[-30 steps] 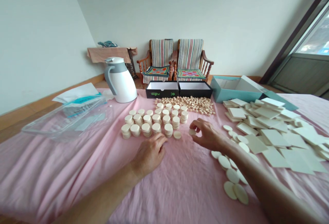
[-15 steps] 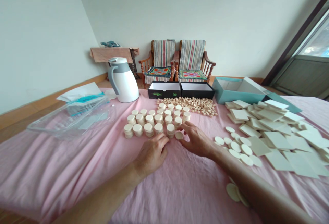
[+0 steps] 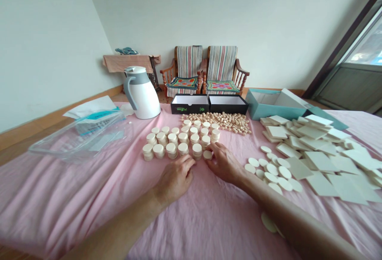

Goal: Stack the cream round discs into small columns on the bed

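Note:
Several stacks of pale round wooden discs (image 3: 183,148) stand in rows on the pink cloth. At the front right end of these rows, my right hand (image 3: 223,162) has its thumb and fingers closed about a low stack of discs (image 3: 207,155). How many discs are in it I cannot tell. My left hand (image 3: 176,176) rests on the cloth just in front of the stacks, fingers curled in and nothing visible in them. Loose wooden discs (image 3: 271,169) lie scattered to the right of my right forearm.
Square wooden pieces (image 3: 320,161) are heaped at the right, before a teal box (image 3: 265,109). Small wooden beads or pegs (image 3: 227,121) lie behind the stacks, near two black boxes (image 3: 191,110). A white jug (image 3: 145,99) and a clear plastic tray (image 3: 77,136) stand left.
My right hand has barely shifted and stays at the low stack. My left hand keeps its place. The whole view has slid slightly to the left.

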`<state>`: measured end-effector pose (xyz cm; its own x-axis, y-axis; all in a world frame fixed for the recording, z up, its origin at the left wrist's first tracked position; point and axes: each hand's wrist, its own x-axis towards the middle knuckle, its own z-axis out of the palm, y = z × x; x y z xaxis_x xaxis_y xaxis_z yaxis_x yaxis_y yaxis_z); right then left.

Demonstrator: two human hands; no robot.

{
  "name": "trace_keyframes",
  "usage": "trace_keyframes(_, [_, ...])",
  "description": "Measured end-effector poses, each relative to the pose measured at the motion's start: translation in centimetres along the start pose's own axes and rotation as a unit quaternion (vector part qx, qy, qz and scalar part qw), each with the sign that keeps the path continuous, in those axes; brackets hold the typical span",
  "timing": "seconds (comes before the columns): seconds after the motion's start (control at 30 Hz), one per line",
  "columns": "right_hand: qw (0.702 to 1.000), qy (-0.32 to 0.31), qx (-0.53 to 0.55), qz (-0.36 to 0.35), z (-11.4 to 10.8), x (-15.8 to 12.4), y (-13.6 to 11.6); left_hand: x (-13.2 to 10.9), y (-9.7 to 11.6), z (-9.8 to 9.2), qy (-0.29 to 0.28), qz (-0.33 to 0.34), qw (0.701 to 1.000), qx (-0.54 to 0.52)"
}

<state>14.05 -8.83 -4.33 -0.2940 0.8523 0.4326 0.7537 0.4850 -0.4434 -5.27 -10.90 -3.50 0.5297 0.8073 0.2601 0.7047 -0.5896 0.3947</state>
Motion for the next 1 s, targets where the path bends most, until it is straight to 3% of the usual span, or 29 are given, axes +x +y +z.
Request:
trace_keyframes(0.17, [0.995, -0.08, -0.043, 0.04, -4.2, -0.3, 1.5, 0.0, 0.1, -0.1, -0.004, 0.002, 1.0, 0.001])
trace_keyframes(0.33, [0.964, -0.197, -0.159, 0.077, -9.9, -2.0, 5.1, 0.1, 0.1, -0.1, 0.004, 0.007, 1.0, -0.004])
trace_keyframes(0.43, [0.944, -0.245, -0.203, 0.09, -11.3, -3.1, 6.3, 0.2, 0.1, 0.0, 0.005, 0.007, 1.0, -0.002])
trace_keyframes(0.53, [0.939, -0.267, -0.199, 0.089, -11.2, -3.5, 6.6, 0.2, 0.0, 0.1, 0.005, 0.003, 1.0, 0.003])
trace_keyframes(0.67, [0.951, -0.245, -0.176, 0.069, -10.0, -3.3, 6.3, 0.2, -0.1, 0.2, 0.007, 0.003, 1.0, 0.004])
trace_keyframes(1.0, [0.991, -0.088, -0.091, 0.047, -5.4, -0.9, 1.6, 0.1, 0.0, 0.0, 0.002, 0.008, 1.0, -0.001])
